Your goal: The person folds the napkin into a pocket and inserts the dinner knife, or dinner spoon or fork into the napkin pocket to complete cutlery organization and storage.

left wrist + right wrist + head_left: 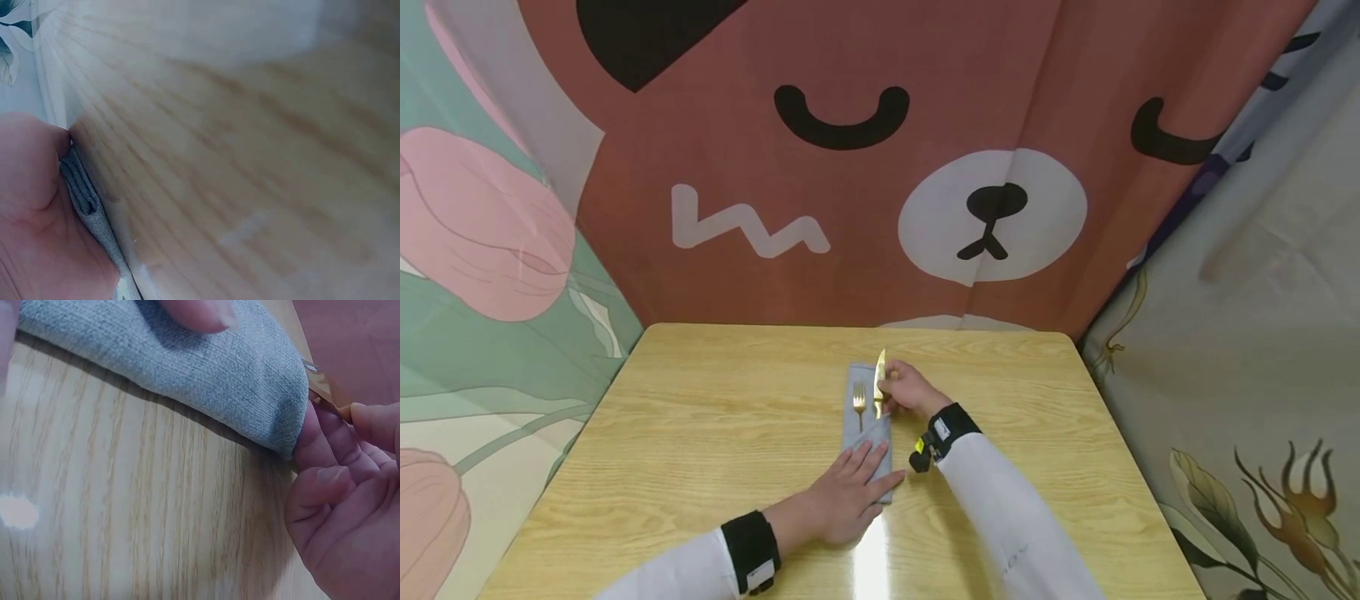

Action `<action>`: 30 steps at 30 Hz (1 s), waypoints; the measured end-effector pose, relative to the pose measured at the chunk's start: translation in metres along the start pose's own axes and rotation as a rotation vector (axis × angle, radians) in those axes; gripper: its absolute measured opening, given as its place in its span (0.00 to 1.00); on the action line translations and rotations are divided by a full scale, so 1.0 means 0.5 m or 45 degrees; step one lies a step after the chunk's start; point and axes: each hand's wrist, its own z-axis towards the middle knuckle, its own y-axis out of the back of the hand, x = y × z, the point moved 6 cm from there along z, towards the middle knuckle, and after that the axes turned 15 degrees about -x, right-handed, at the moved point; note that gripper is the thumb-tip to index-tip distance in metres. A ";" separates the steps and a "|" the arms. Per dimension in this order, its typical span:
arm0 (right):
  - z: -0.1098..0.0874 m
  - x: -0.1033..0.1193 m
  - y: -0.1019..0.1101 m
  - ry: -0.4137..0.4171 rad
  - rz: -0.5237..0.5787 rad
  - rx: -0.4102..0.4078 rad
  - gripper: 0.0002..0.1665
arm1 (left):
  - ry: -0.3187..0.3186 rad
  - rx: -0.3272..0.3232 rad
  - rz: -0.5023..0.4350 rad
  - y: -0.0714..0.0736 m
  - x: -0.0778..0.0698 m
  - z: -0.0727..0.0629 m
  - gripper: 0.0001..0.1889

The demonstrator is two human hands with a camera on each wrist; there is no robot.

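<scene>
A grey-blue cloth napkin [853, 435], folded into a long narrow strip with a slanted pocket edge, lies on the table. My left hand [848, 498] rests on its lower half, fingers spread and pressing the cloth. A gold fork [859, 398] pokes tines-up out of the pocket on the left. Beside it, my right hand [913, 390] pinches a gold knife [881, 373] by the blade, tip pointing away and handle hidden in the pocket. In the right wrist view the fingers reach under the napkin's [219, 387] edge around the knife [324, 387].
The wooden table [737, 400] runs back to a hanging cloth [850, 283] with a brown bear print. Patterned fabric [1240, 333] hangs along the right side, and flowered fabric [482, 225] along the left. Light glares off the table in front of the napkin.
</scene>
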 end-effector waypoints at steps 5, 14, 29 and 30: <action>-0.004 0.003 0.000 -0.006 -0.038 0.036 0.07 | -0.023 -0.020 0.006 -0.005 0.003 -0.001 0.30; 0.001 -0.006 -0.001 0.001 -0.125 0.067 0.06 | -0.045 -0.070 0.001 -0.005 0.003 -0.004 0.29; -0.012 -0.021 -0.019 -0.029 -0.218 0.178 0.10 | -0.042 -0.116 0.007 -0.006 0.000 -0.002 0.29; -0.016 -0.019 -0.021 -0.023 -0.229 0.203 0.10 | -0.040 -0.117 0.012 -0.006 0.000 -0.001 0.29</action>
